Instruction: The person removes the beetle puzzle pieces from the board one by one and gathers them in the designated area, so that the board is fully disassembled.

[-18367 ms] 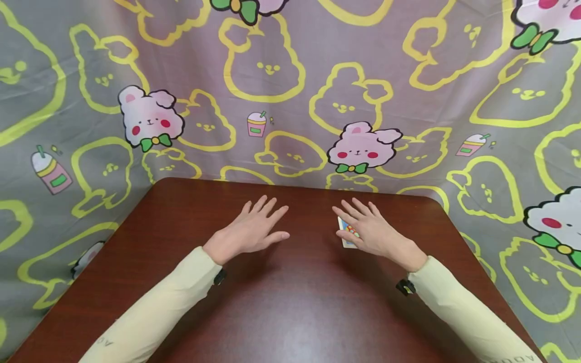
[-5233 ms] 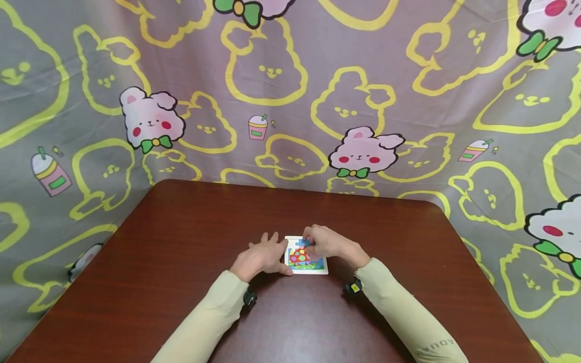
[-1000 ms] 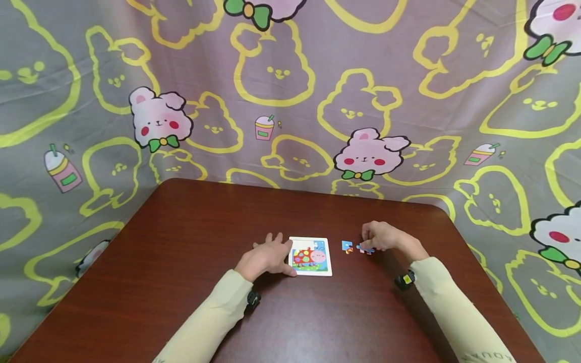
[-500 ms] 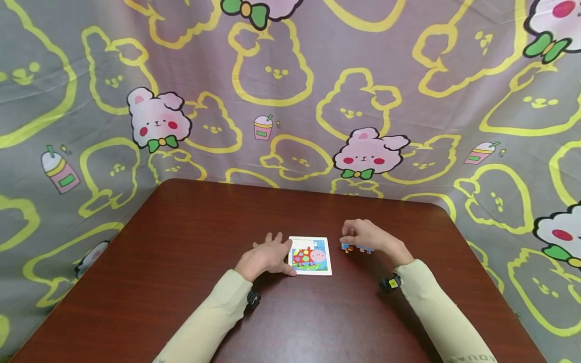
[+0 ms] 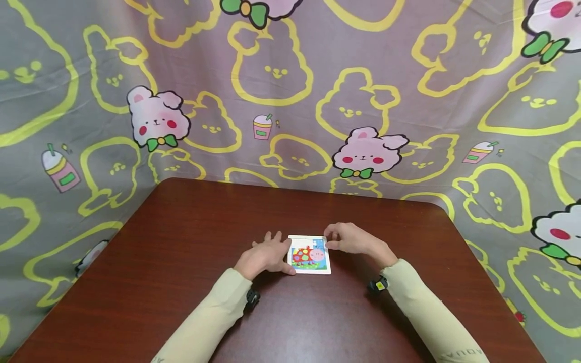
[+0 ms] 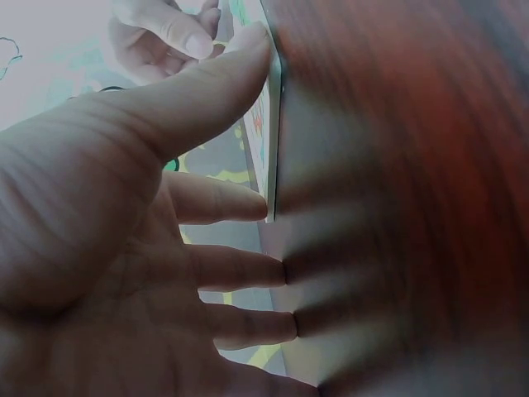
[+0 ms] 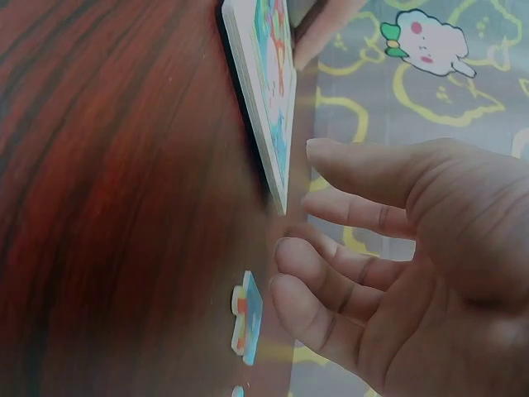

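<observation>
A square white-framed puzzle (image 5: 309,256) with a spotted red bug picture lies flat on the table, its upper left part white. My left hand (image 5: 264,256) rests at its left edge, thumb at the near corner and straight fingers spread on the tabletop. At the upper right edge of the frame hovers my right hand (image 5: 355,239), thumb and fingers bent loosely apart. The right wrist view finds nothing between the right hand's (image 7: 446,248) thumb and fingers; below the puzzle's corner lies a loose blue piece (image 7: 250,318), with part of another piece (image 7: 238,391) at the frame edge.
The brown table (image 5: 218,212) has rounded far corners. A grey curtain (image 5: 290,65) with yellow outlines and pink bunny heads hangs behind it and along both sides. Small black devices sit at both wrists. In the head view the right hand and arm hide the loose pieces.
My right hand has moved left from the loose pieces to the frame's right edge. The left hand has kept its place at the left edge. Earlier, both hands were spread apart.
</observation>
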A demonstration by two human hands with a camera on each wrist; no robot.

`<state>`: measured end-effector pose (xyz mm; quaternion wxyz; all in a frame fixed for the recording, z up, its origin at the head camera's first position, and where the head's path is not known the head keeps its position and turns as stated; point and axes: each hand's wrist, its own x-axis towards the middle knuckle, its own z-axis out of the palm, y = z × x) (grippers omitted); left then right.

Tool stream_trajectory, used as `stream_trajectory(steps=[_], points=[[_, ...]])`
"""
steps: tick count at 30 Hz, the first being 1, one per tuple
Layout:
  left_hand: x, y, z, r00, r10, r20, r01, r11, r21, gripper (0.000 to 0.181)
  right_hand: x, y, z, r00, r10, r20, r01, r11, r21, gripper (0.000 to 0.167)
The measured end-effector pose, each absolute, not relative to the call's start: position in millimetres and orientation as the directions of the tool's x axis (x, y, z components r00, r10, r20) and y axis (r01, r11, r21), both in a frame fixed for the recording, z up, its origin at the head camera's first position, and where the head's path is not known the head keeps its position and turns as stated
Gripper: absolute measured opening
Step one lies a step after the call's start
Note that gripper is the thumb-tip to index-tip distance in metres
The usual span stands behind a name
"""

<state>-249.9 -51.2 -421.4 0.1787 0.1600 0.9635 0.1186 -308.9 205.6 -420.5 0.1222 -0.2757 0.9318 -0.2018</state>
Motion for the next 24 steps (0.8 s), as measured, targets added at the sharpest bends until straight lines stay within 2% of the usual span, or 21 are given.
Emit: stream_trajectory(steps=[19,24], points=[[-252,-51,-424,-0.885,0.352,-0.306,0.265,0.919,0.292,0.09,-306,190,-427,-0.789,-0.598,-0.141,-0.515,0.769,-0.379,0.035],[-252,-50,-424,-0.886,0.35,-0.304,0.264,0.92,0.29,0.09,-305,185,-428,-0.801,-0.58,-0.152,-0.5,0.786,-0.364,0.036]])
